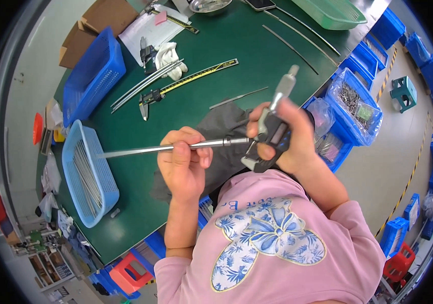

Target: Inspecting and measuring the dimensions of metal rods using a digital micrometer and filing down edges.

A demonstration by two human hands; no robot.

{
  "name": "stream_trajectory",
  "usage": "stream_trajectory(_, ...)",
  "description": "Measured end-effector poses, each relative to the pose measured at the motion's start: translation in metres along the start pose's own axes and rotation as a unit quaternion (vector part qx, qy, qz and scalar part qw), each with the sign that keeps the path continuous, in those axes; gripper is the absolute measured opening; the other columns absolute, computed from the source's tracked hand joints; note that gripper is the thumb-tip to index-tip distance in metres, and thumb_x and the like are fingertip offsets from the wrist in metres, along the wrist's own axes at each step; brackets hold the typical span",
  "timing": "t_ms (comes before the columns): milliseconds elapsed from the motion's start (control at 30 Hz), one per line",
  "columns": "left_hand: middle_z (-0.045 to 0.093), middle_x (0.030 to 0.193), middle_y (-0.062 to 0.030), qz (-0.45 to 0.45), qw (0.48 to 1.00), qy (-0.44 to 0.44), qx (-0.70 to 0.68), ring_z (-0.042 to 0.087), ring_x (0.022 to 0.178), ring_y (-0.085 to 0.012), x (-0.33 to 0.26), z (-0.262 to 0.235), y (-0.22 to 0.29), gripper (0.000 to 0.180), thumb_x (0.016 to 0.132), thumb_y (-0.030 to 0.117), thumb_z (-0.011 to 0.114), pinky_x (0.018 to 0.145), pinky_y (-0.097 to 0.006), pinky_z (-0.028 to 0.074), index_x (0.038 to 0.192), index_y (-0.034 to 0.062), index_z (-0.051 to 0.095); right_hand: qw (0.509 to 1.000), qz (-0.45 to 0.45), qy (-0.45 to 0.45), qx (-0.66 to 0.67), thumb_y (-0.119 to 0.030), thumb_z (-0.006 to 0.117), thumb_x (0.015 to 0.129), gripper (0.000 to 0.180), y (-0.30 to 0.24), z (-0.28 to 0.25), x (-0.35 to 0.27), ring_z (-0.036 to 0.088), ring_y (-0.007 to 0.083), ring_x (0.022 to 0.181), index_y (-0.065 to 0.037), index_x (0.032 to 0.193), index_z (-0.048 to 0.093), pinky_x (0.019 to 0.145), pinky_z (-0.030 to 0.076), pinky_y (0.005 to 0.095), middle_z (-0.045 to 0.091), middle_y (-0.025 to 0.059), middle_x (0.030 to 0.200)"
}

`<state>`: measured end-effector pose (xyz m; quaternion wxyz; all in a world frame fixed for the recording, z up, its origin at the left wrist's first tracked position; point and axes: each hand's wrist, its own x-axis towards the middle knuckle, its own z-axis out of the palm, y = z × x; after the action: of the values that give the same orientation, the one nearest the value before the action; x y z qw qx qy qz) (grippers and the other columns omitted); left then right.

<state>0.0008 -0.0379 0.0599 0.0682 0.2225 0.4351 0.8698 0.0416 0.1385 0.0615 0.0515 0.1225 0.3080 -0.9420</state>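
Observation:
My left hand [182,159] pinches a thin metal rod [150,149] between thumb and fingers. The rod lies roughly level, and its blurred left end reaches over the light blue basket. Its right end, with a collar near it, meets the jaws of a digital micrometer [279,134]. Whether the jaws touch the rod I cannot tell. Wrapped around the micrometer's frame is my right hand [295,134], partly smeared by motion, with the thimble pointing up and away. Under both hands a dark grey cloth [216,124] lies on the green table [140,202].
On the left stands the light blue basket [111,195] of rods, with a blue basket [95,76] behind it. A caliper [191,78], several loose rods [145,86] and white gloves [170,58] lie farther back. Blue bins [353,109] stand to the right.

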Motion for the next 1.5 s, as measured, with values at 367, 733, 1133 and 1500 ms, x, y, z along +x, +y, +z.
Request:
stream_trajectory(367,0.049,0.068,-0.0120,-0.096,0.993,-0.049,-0.056,0.046,0.052,-0.0123,-0.013,0.006,0.006,0.024,0.088,0.019,0.046,0.047,-0.021,0.038,0.083,-0.0043,0.051,0.976,0.089,-0.171,0.105,-0.058,0.029,0.082,0.069,-0.030,0.018,-0.004,0.051,0.0185,0.044,0.006,0.086,0.054,0.034,0.038,0.0233,0.057,0.0213,0.072)
stream_trajectory(733,0.050,0.070,-0.0117,-0.124,0.991,-0.044,-0.020,0.047,0.051,-0.0111,0.000,0.007,0.000,0.025,0.086,0.021,0.048,0.046,-0.021,0.038,0.082,-0.0041,0.051,0.978,0.084,-0.163,0.096,-0.051,0.031,0.085,0.062,-0.034,0.021,0.006,0.045,0.0185,0.036,0.008,0.085,0.053,0.032,0.038,0.0221,0.057,0.0224,0.068)
stream_trajectory(1133,0.055,0.061,-0.0052,-0.104,0.994,0.001,-0.030,0.051,0.048,-0.0078,-0.013,0.027,-0.007,0.020,0.084,0.017,0.051,0.043,-0.019,0.040,0.078,-0.0015,0.055,0.981,0.020,-0.185,-0.062,-0.039,0.029,0.090,0.035,-0.045,0.007,0.004,0.033,0.0139,0.028,-0.005,0.086,0.038,0.020,0.024,0.0233,0.042,0.0079,0.063)
stream_trajectory(1500,0.056,0.059,-0.0056,-0.044,0.998,0.024,-0.033,0.051,0.047,-0.0088,-0.012,0.028,-0.006,0.021,0.082,0.017,0.050,0.042,-0.021,0.040,0.075,-0.0023,0.056,0.936,0.084,-0.326,-0.106,-0.033,0.035,0.090,0.029,-0.054,0.019,0.030,0.030,0.0069,0.032,-0.004,0.088,0.036,0.023,0.020,0.0180,0.042,0.0059,0.071)
